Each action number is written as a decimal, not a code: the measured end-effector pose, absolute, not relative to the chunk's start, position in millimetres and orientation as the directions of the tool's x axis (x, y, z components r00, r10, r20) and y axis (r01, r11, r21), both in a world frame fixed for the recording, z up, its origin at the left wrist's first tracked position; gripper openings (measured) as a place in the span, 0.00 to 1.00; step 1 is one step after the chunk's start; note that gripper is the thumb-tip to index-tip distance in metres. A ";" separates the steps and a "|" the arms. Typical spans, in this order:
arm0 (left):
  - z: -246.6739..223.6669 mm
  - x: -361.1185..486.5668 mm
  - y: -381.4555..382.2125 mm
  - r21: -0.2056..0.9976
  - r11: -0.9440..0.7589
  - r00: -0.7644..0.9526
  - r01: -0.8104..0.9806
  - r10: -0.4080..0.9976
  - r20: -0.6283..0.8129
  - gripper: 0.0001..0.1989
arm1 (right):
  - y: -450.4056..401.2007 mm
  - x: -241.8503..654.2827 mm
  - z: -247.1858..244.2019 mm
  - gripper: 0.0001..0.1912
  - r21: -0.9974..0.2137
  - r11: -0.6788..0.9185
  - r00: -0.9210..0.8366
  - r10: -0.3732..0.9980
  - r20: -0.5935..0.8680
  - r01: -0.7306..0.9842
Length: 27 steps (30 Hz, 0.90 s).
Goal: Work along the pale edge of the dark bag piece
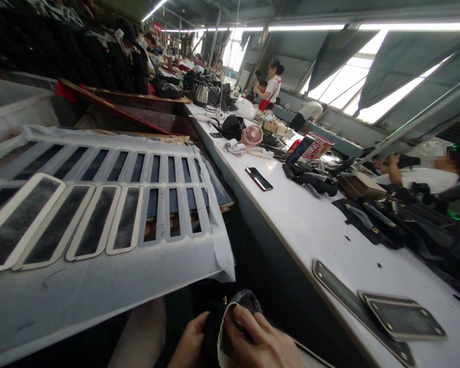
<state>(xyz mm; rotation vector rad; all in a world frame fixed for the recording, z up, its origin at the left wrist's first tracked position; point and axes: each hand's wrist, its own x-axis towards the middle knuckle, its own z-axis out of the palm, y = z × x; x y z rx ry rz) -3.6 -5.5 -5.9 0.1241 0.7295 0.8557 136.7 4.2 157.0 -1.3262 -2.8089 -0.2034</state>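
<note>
At the bottom edge of the head view, my left hand (187,342) and my right hand (258,342) both grip a dark piece of fabric with a pale lining (241,301), held low between the two tables. My right hand's fingers fold over its top edge; my left hand holds it from the left side. To my left lies a white sheet with several slotted cut-outs and framed dark strips (95,214).
A long white table (314,230) runs on the right, carrying a phone (258,179), a pink fan (252,135), dark straps and bags (387,214) and flat metal-rimmed templates (402,317). A seated person (417,174) and a standing person (271,87) work farther back.
</note>
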 end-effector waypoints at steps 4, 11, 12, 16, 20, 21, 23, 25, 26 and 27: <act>-11.6 -2.0 -14.0 0.414 0.684 0.424 -0.600 0.711 -0.561 0.16 | 5.4 134.3 159.4 0.26 0.080 0.623 -0.628 0.775 0.072 0.778; -2.2 -19.0 -8.0 0.646 0.639 0.323 -0.417 0.769 -0.552 0.13 | 0.6 130.2 162.0 0.30 0.009 0.574 -0.573 0.818 0.048 0.819; 2.6 -25.0 -5.3 0.685 0.625 0.310 -0.375 0.781 -0.542 0.15 | -0.7 129.6 161.2 0.31 0.001 0.565 -0.564 0.824 0.054 0.825; 33.7 -51.5 0.9 0.815 0.549 0.199 -0.187 0.834 -0.515 0.20 | -5.3 128.1 156.2 0.35 -0.028 0.543 -0.538 0.837 0.098 0.839; 90.5 -64.3 2.2 0.922 0.361 0.230 0.138 0.894 -0.384 0.27 | -8.1 127.2 153.1 0.34 -0.043 0.524 -0.510 0.842 0.176 0.851; 107.0 -63.9 3.6 0.917 0.268 0.300 0.294 0.885 -0.355 0.27 | -8.6 126.8 152.8 0.33 -0.044 0.519 -0.502 0.843 0.194 0.854; 137.1 -60.2 8.2 0.821 0.131 0.334 0.555 0.869 -0.365 0.25 | -9.3 126.3 152.4 0.32 -0.050 0.511 -0.488 0.842 0.230 0.858; 158.4 -55.0 14.4 0.688 0.073 0.299 0.722 0.864 -0.405 0.21 | -10.0 126.4 151.4 0.32 -0.074 0.494 -0.462 0.848 0.259 0.866; 165.1 -52.7 17.5 0.632 0.055 0.281 0.773 0.864 -0.418 0.19 | -10.5 126.6 150.6 0.33 -0.092 0.476 -0.439 0.857 0.268 0.874; 169.3 -51.0 20.1 0.590 0.031 0.278 0.807 0.861 -0.426 0.17 | -11.0 126.9 149.7 0.35 -0.115 0.456 -0.414 0.868 0.274 0.882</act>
